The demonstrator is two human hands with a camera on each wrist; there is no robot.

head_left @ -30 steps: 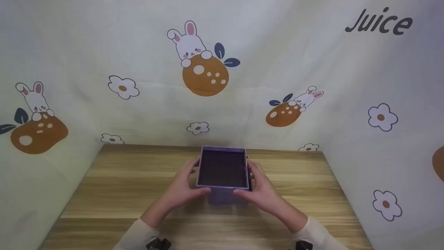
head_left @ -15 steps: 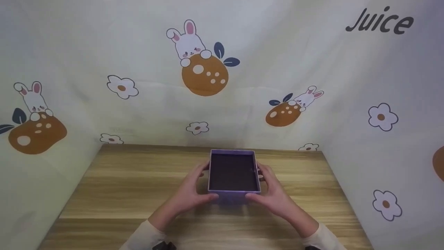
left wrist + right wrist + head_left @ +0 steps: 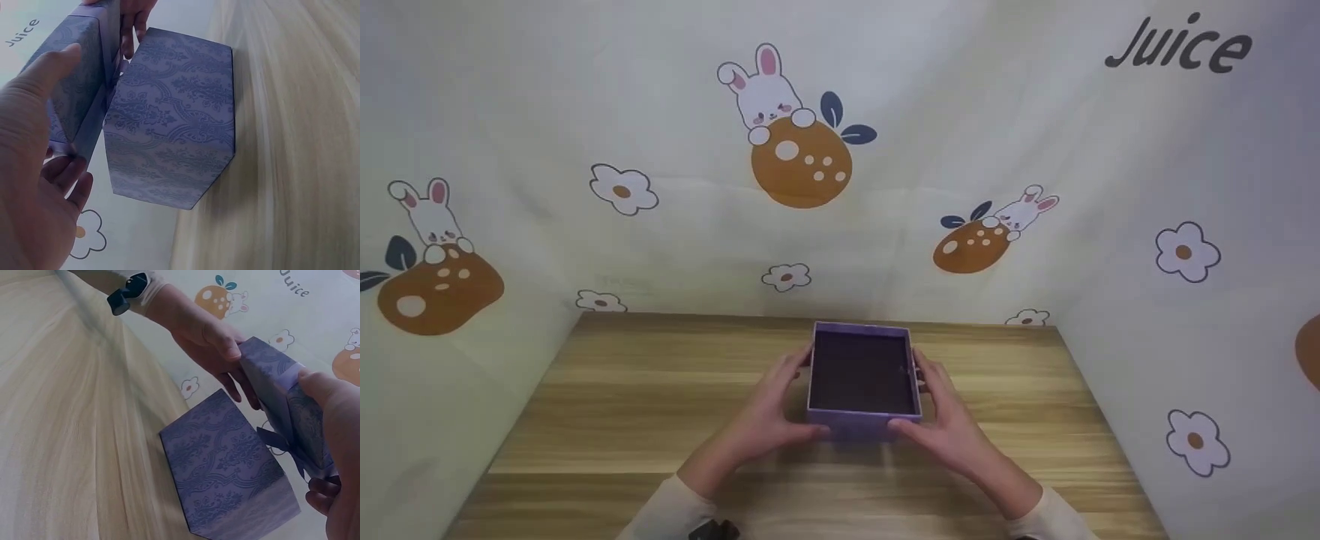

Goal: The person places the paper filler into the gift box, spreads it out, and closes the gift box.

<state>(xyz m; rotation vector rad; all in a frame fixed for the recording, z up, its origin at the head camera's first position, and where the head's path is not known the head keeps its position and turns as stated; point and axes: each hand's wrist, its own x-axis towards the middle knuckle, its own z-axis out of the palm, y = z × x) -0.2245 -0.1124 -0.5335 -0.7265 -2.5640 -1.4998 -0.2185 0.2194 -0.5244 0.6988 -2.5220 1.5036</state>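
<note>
Between both hands is a shallow purple patterned box (image 3: 861,373), dark inside, with its open side up. My left hand (image 3: 765,416) grips its left side, thumb across the front wall and other fingers round the side and underneath. On the opposite side my right hand (image 3: 952,420) grips it the same way. A pale ribbon (image 3: 289,377) runs round this box, and a dark ribbon end (image 3: 273,439) hangs from it. Below stands a larger box (image 3: 174,107) with the same damask pattern, upright on the table. From the head view the shallow box mostly covers it.
The wood-grain table (image 3: 645,390) stretches out on both sides of the hands. Behind and beside it hangs a pale cloth (image 3: 690,247) printed with rabbits, oranges and flowers. A dark wrist device (image 3: 135,286) sits on the left sleeve.
Both hands have carried the shallow box to the right and slightly nearer, so it covers more of the larger box. Over the last half second it has hardly moved.
</note>
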